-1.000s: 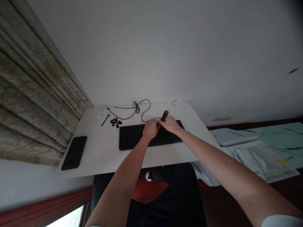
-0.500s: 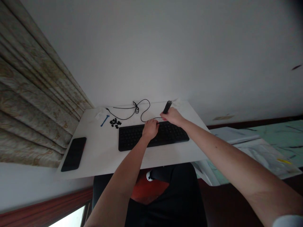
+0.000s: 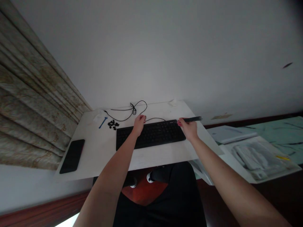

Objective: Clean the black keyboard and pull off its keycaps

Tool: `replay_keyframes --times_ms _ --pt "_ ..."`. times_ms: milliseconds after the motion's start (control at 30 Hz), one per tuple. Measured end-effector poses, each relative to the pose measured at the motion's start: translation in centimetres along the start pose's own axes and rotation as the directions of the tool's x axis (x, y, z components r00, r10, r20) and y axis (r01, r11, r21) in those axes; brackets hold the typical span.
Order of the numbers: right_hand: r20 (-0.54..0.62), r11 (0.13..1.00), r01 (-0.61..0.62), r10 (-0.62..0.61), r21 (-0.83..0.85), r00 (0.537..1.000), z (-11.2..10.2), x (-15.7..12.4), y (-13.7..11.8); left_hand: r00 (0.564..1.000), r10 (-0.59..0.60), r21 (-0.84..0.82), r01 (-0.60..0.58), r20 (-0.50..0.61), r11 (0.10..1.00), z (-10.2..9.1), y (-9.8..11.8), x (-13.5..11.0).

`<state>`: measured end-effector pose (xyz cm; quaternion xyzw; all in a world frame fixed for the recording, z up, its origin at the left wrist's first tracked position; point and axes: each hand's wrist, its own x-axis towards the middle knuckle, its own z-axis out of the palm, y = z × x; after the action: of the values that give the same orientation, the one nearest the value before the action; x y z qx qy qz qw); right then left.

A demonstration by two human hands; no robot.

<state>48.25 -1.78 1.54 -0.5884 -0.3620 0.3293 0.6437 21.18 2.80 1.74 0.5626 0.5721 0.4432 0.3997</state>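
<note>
A black keyboard (image 3: pixel 156 135) lies on the white desk, its cable (image 3: pixel 133 110) loosely tied in a bundle behind it. My left hand (image 3: pixel 138 124) is closed over the keyboard's back edge, fingertips pinched beside the cable; whatever they hold is too small to make out. Gripped in my right hand (image 3: pixel 189 128) at the keyboard's right back corner is a black brush (image 3: pixel 194 119), held nearly level with its far end pointing right. Left of the keyboard lie several loose black keycaps (image 3: pixel 113 124) and a blue key puller (image 3: pixel 103 122).
A dark phone (image 3: pixel 72 156) lies at the desk's (image 3: pixel 94 157) front left corner. Curtains (image 3: pixel 35 85) hang along the left and a wall rises behind. To the right, lower down, are a white box (image 3: pixel 230 135) and a plastic-wrapped packet (image 3: pixel 258 157).
My right hand has moved right, and the brush has tipped from upright to nearly level. My left hand has shifted left and back, off the middle of the keyboard. The view has shifted slightly.
</note>
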Motion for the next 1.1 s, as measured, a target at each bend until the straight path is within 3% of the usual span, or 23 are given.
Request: replay_keyframes --times_ms 67,167,333,433,567,633,700,800,933,1000,1100 --pt "-0.076 0.999 -0.005 0.009 0.041 0.997 -1.2 -0.4 1.1 1.0 0.011 0.097 -0.008 -0.026 0.995 -3.0 0.0 0.5" --pt "-0.141 0.994 -0.014 0.03 0.111 0.99 -2.0 -1.0 2.4 0.997 0.07 0.412 -0.047 -0.042 0.91 -8.5 -0.3 0.7" --pt "-0.216 0.99 0.054 -0.025 0.129 0.976 -2.4 -1.7 4.2 0.997 0.054 0.787 -0.073 0.051 0.612 -16.0 -1.2 0.1" --pt "-0.195 0.993 0.086 -0.068 0.085 0.978 -2.5 -1.7 4.6 0.995 0.052 0.852 -0.101 0.087 0.513 -18.3 -1.8 -0.3" --pt "-0.171 0.995 0.09 -0.081 0.049 0.982 -2.5 -1.6 4.5 0.994 0.073 0.858 -0.104 0.078 0.504 -19.0 -2.2 -0.6" --pt "-0.162 0.996 0.086 -0.079 0.035 0.984 -2.5 -1.6 4.5 0.992 0.113 0.856 -0.106 0.056 0.507 -18.2 -2.0 -0.6" --pt "-0.154 0.996 0.078 -0.072 0.032 0.985 -2.5 -1.7 4.5 0.982 0.181 0.841 -0.14 0.052 0.523 -16.2 -1.6 -0.8" --pt "-0.165 0.997 0.072 -0.067 0.026 0.984 -2.4 -1.7 4.4 0.946 0.272 0.765 -0.306 0.176 0.567 -10.8 -0.5 -1.6" --pt "-0.173 0.997 0.071 -0.066 0.023 0.983 -2.4 -1.8 4.0 0.875 0.29 0.62 -0.48 0.387 0.621 -2.2 1.1 -2.9" --pt "-0.167 0.998 0.064 -0.059 0.026 0.984 -2.4 -1.8 3.9 0.862 0.287 0.604 -0.499 0.417 0.621 1.1 1.7 -3.2" --pt "-0.173 0.998 0.052 -0.046 0.029 0.984 -2.5 -1.8 3.7 0.891 0.263 0.63 -0.449 0.371 0.634 3.7 2.0 -3.2"
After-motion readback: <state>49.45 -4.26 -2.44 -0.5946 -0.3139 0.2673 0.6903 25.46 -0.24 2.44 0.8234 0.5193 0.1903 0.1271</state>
